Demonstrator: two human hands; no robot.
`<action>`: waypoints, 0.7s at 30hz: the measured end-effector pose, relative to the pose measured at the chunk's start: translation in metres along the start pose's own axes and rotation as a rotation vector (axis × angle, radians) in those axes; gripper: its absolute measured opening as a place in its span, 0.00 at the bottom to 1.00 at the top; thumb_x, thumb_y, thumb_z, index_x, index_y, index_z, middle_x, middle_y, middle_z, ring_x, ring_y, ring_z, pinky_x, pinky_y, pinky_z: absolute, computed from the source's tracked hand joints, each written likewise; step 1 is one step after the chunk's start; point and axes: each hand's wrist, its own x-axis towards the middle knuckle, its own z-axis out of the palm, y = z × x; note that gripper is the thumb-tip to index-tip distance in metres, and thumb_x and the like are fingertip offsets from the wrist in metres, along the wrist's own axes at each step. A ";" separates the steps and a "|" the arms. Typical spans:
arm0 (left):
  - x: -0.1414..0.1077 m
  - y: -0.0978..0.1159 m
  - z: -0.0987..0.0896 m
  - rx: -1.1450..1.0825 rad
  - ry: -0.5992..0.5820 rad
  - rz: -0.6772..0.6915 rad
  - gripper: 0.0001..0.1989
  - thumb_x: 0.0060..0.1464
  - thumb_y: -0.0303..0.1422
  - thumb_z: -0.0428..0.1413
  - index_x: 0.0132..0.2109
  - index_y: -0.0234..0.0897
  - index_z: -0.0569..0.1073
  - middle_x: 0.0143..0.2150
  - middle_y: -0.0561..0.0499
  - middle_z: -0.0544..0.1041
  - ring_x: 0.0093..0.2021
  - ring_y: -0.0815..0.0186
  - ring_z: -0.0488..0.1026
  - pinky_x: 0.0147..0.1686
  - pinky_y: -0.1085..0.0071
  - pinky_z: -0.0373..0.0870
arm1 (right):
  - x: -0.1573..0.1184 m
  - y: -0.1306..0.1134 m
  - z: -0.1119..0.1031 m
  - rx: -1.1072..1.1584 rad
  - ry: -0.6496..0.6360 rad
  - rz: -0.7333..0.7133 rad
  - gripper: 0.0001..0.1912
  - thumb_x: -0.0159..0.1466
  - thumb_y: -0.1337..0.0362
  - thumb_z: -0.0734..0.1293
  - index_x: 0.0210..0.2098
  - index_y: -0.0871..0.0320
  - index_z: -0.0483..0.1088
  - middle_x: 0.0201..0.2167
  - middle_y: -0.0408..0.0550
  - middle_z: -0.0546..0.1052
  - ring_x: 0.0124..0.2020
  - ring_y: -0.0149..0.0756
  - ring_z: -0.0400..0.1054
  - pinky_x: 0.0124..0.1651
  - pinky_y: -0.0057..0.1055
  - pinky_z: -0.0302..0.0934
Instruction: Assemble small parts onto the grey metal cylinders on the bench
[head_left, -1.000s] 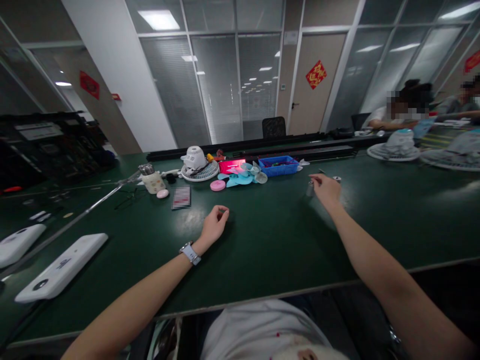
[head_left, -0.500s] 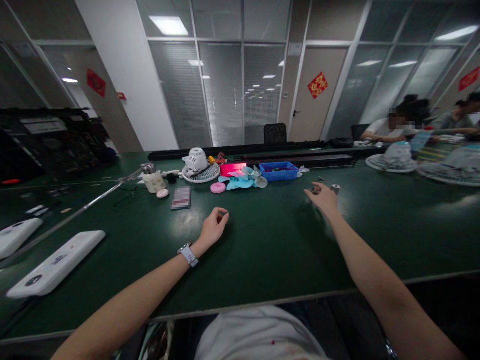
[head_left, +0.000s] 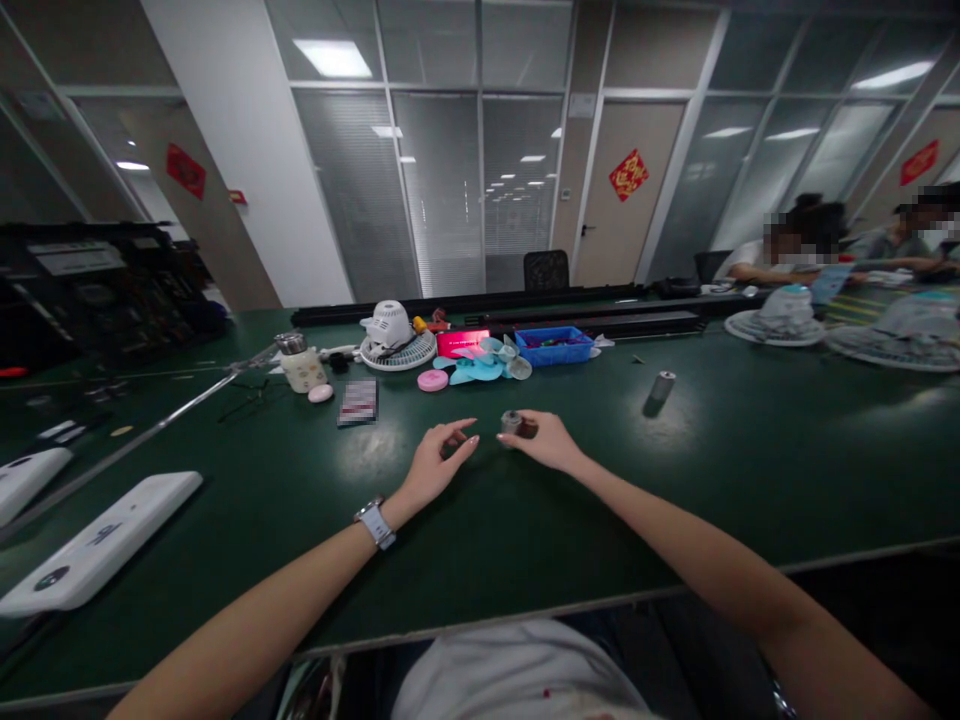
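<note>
My right hand [head_left: 551, 440] grips a small grey cylinder [head_left: 511, 423] between thumb and fingers, over the middle of the green table. The cylinder is roughly upright with a dark top; what kind of part it is I cannot tell. Just to its left, my left hand [head_left: 441, 455] holds nothing, thumb and fingers apart and pointing toward the cylinder. A watch [head_left: 374, 523] is on the left wrist. Farther right, a second grey cylinder [head_left: 663, 386] stands on the table by itself.
Light-blue fan blades [head_left: 480, 366], a pink round piece [head_left: 433, 380], a blue bin [head_left: 553, 345] and a white fan part [head_left: 391, 335] lie at the back. A patterned jar [head_left: 306, 370] stands left, white devices [head_left: 105, 545] nearer. Other people sit far right.
My right hand has come from the right to the middle, bringing the small grey cylinder. The fingers of my left hand have spread. The second cylinder stays at the right.
</note>
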 end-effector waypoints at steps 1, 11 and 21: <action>-0.001 0.002 0.001 0.002 0.004 0.015 0.23 0.60 0.47 0.54 0.58 0.45 0.74 0.45 0.47 0.76 0.44 0.61 0.71 0.41 0.67 0.68 | -0.006 -0.009 0.012 0.031 -0.061 -0.023 0.19 0.56 0.58 0.74 0.45 0.58 0.77 0.39 0.48 0.82 0.38 0.39 0.76 0.44 0.35 0.68; 0.006 0.009 0.009 0.069 0.020 0.118 0.13 0.58 0.43 0.58 0.45 0.47 0.82 0.44 0.48 0.77 0.48 0.59 0.70 0.51 0.60 0.64 | -0.021 -0.018 0.030 0.207 -0.208 -0.010 0.20 0.57 0.63 0.73 0.49 0.58 0.76 0.41 0.47 0.81 0.41 0.41 0.74 0.49 0.39 0.66; 0.017 -0.005 -0.002 0.136 0.090 0.047 0.13 0.57 0.45 0.58 0.43 0.46 0.83 0.40 0.48 0.79 0.44 0.58 0.70 0.45 0.62 0.64 | -0.016 -0.011 0.032 0.240 -0.149 0.007 0.19 0.56 0.62 0.74 0.47 0.58 0.76 0.43 0.49 0.81 0.43 0.40 0.76 0.51 0.39 0.68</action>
